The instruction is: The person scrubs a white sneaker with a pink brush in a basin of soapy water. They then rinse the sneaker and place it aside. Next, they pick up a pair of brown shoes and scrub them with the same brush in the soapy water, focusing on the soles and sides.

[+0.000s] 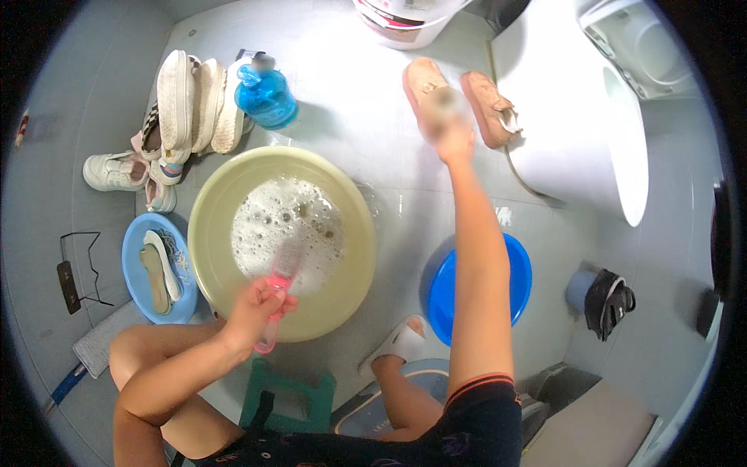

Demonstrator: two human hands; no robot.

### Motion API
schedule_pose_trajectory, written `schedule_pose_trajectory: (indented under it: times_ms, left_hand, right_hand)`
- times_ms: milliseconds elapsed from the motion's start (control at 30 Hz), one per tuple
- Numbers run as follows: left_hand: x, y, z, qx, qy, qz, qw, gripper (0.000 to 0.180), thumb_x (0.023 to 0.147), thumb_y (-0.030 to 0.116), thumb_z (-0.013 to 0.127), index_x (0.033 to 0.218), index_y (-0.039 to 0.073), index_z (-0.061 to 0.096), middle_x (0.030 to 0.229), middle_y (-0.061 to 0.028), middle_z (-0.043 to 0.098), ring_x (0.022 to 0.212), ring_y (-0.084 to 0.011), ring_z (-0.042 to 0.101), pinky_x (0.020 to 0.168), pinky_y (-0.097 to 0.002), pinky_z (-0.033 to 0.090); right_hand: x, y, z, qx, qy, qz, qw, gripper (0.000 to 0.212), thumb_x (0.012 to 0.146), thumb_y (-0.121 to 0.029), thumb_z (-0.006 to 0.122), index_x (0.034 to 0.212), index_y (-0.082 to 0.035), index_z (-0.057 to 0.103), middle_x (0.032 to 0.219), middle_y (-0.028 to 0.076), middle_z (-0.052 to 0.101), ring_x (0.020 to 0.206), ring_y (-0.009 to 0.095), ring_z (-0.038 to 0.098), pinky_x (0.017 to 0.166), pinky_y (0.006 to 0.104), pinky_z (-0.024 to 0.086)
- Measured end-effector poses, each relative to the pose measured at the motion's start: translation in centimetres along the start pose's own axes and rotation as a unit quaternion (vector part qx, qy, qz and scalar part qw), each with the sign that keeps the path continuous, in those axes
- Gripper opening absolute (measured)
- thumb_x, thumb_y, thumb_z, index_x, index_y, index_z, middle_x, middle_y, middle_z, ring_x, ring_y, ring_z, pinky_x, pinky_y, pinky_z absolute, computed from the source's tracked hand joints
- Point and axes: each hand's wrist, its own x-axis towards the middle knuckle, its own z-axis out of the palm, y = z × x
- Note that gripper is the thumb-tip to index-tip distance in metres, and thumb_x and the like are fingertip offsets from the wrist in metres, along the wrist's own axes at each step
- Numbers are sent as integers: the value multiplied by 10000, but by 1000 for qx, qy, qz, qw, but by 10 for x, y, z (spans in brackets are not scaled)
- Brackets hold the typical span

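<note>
My left hand (257,310) is closed round the handle of a pink scrub brush (286,265). The brush's bristle end hangs over a pale yellow basin (362,249) of foamy water (268,206). Stretched far forward, my right hand (455,142) grips the heel end of a tan shoe (424,76) on the floor. A blurred patch hides part of its fingers and the shoe's opening. The matching tan shoe (484,109) lies just to the right, beside the white toilet (537,101).
Left of the basin are several pale shoes (177,101), a blue pump bottle (267,100) and a light blue basin (132,272) holding insoles. A bright blue basin (517,272) sits under my right forearm. A white bucket (405,31) stands ahead; a green stool (323,397) is near me.
</note>
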Motion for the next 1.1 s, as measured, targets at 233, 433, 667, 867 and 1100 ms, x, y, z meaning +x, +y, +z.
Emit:
schedule_pose_trajectory:
  times_ms: [233,433,667,867,1100]
  left_hand:
    - [8,6,-4,-3,-15,-20,1000,167,985,134,493,1133,60,514,977,-70,647,888,-134,611,791,-260,483]
    - [0,14,2,-29,-11,-21,999,182,985,124,489,1151,56,512,976,-76,643,921,-147,616,825,-273,493]
    - [-1,7,0,-2,-13,-56,998,188,985,137,493,1153,54,510,992,-73,639,933,-154,618,846,-288,493]
    - [-3,10,1,-3,7,-58,998,174,979,176,514,1117,71,515,972,-55,637,903,-131,605,834,-285,472]
    - [4,10,-1,8,2,-65,998,154,972,166,524,1097,78,519,933,-51,656,828,-103,580,776,-252,451]
  right_hand:
    - [4,8,21,-56,-5,-8,998,537,870,-228,582,1375,-141,418,1406,183,396,1182,359,474,959,452,428]
    - [-113,15,-6,-17,25,-220,975,325,888,-268,563,1096,-19,588,1201,204,546,1043,384,549,895,455,444]
    - [-47,82,-68,-9,86,-21,996,370,872,-144,551,1225,-45,503,1264,227,500,1085,386,531,922,452,439]
    - [58,116,-62,-249,-44,3,967,538,887,-117,457,1413,-93,349,1498,71,328,1330,320,363,1060,461,350]
    - [61,97,-41,-418,-85,0,905,484,924,-148,428,1406,-128,377,1468,63,381,1343,287,358,1049,455,354]
